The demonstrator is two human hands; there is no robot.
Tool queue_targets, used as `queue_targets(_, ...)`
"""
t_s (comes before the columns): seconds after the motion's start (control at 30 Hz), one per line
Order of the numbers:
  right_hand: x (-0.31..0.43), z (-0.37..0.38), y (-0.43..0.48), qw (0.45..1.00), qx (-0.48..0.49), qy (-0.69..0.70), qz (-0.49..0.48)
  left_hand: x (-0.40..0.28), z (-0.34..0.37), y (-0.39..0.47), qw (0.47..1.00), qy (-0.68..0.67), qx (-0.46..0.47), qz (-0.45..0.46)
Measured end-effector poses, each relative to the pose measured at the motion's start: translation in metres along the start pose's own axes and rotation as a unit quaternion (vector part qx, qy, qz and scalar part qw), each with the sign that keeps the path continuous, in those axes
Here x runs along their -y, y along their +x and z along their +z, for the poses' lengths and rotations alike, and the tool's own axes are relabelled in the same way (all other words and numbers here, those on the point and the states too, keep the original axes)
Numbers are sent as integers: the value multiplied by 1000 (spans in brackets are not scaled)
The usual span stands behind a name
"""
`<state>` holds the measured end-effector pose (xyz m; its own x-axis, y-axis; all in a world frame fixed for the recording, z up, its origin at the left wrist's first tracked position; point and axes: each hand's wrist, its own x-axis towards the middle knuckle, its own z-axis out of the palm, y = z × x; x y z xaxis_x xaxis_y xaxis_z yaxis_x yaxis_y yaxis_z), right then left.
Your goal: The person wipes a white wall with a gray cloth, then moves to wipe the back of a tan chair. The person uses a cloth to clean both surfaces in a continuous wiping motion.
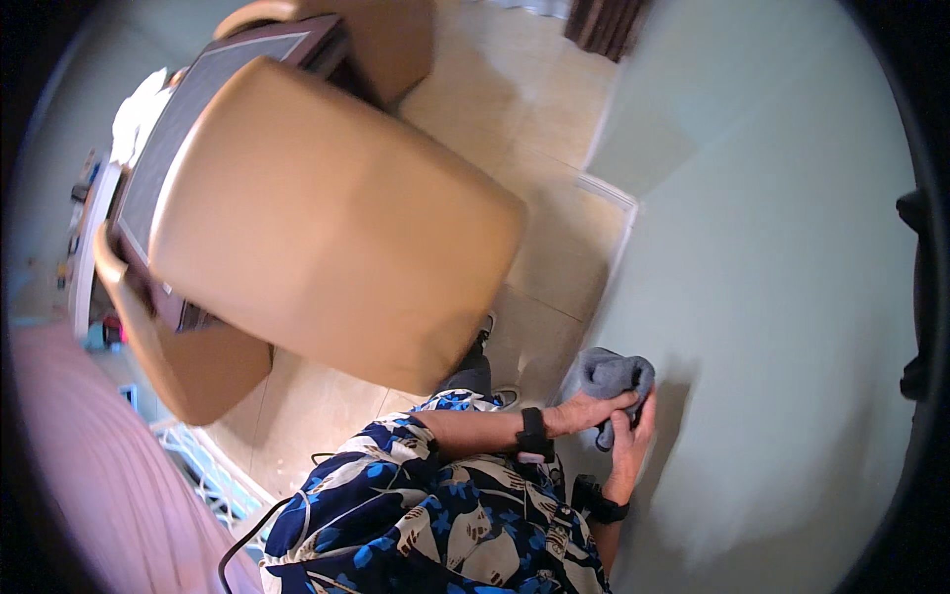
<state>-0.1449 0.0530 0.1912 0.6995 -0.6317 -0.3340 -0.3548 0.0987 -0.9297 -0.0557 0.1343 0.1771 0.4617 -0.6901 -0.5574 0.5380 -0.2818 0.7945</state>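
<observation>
A grey cloth point(612, 375), bunched and folded, is held between my two hands at the lower right, close to the pale green wall point(757, 312). My left hand point(582, 412) grips it from the left, the thumb or a finger lying over the fabric. From below and to the right, my right hand point(632, 438) closes on its lower end, where a darker edge hangs down. Both wrists wear black straps. Whether the cloth touches the wall cannot be told.
A large tan upholstered chair point(334, 223) stands just left of me, its back towards me. Behind it is a dark table point(171, 141) with white cloth or paper point(141, 115) at its far edge. Another tan chair point(193, 371) stands lower left, near a pink curtain point(111, 475). White baseboard point(612, 191) lines the wall.
</observation>
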Motion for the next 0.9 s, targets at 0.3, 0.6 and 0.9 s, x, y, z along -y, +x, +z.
queue_targets(0.3,-57,44,22,988,139,-57,29,27,-64,-18,990,-61,-88,-87)
queue_targets(0.6,-70,72,38,977,198,-80,21,56,-118,-54,958,134,-240,86)
queue_targets(0.9,35,117,88,955,276,-110,20,23,-180,-68,893,138,-422,70)
